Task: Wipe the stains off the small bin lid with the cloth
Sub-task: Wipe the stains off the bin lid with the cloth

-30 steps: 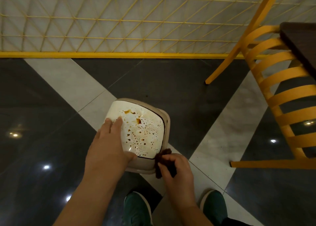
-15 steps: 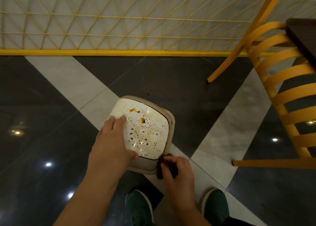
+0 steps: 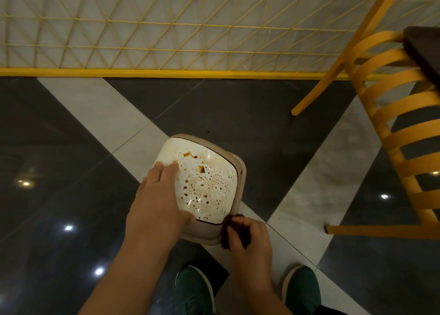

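Pressing flat on the left part of the small bin lid (image 3: pixel 209 183), your left hand (image 3: pixel 158 200) is spread wide and holds nothing, it only steadies the bin, which stands on the tiled floor (image 3: pixel 250 114) just in front of your green shoes (image 3: pixel 194 291). The brown stains (image 3: pixel 202 169) cover the middle and the right of the white lid, and they look wet, so I think a fast stroke could push the drops over the edge onto the floor. Your left fingers lie close to the stains and may get dirty. At the near right corner, your right hand (image 3: pixel 250 238) is closed around the dark cloth (image 3: pixel 234 230), bunched small; a bunched cloth may smear more than it takes up.
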`<state>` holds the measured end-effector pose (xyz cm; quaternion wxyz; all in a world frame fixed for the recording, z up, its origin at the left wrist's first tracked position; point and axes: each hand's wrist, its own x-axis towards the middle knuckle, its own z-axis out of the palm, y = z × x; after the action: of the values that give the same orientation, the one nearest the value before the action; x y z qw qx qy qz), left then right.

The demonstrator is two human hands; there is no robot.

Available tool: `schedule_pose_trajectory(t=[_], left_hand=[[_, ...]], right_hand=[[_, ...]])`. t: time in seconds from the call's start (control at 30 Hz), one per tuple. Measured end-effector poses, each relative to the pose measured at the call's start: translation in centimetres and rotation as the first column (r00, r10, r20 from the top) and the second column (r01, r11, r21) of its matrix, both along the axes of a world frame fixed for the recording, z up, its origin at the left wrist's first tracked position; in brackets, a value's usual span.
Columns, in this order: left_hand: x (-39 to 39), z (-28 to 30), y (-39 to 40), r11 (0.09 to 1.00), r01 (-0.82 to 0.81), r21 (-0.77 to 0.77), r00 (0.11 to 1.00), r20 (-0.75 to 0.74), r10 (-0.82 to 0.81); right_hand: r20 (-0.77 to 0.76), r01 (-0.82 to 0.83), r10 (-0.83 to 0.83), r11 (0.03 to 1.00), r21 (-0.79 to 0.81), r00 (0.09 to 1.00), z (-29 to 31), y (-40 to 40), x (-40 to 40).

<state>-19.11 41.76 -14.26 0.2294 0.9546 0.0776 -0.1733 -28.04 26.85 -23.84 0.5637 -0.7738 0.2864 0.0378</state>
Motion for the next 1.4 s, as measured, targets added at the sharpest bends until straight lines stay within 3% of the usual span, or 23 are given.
schedule_pose_trajectory(t=[0.23,0.5,0.73,0.87,1.1,1.23,1.4], left_hand=[[0.1,0.0,-0.1,1.000,0.005,0.002,1.000,-0.004,-0.005],[0.2,0.0,-0.1,1.000,0.015,0.013,1.000,-0.015,-0.015],[0.2,-0.1,-0.1,0.999,0.030,0.021,0.999,-0.015,-0.030],[0.2,-0.2,-0.3,1.000,0.022,0.022,1.000,-0.023,-0.021],[0.3,-0.2,-0.2,1.000,0.023,0.015,1.000,-0.022,-0.023],[0.2,-0.1,-0.2,0.999,0.036,0.022,0.999,-0.017,-0.035],[0.3,-0.1,-0.2,1.000,0.029,0.008,0.999,-0.015,-0.029]], right_hand=[[0.032,0.080,-0.077,0.991,-0.109,0.997,0.1,-2.1,8.6],[-0.104,0.115,-0.106,0.990,0.079,0.989,0.4,0.7,-0.2],[0.010,0.164,-0.163,0.985,-0.046,0.987,0.2,-3.3,9.7],[-0.030,0.061,-0.066,0.989,-0.133,0.997,0.9,-4.3,12.6],[-0.064,0.136,-0.132,0.990,0.050,0.989,0.7,-2.5,6.2],[-0.060,0.147,-0.150,0.988,-0.054,0.987,0.7,-3.8,10.7],[0.049,0.106,-0.098,0.975,-0.194,0.994,1.3,-2.9,13.0]])
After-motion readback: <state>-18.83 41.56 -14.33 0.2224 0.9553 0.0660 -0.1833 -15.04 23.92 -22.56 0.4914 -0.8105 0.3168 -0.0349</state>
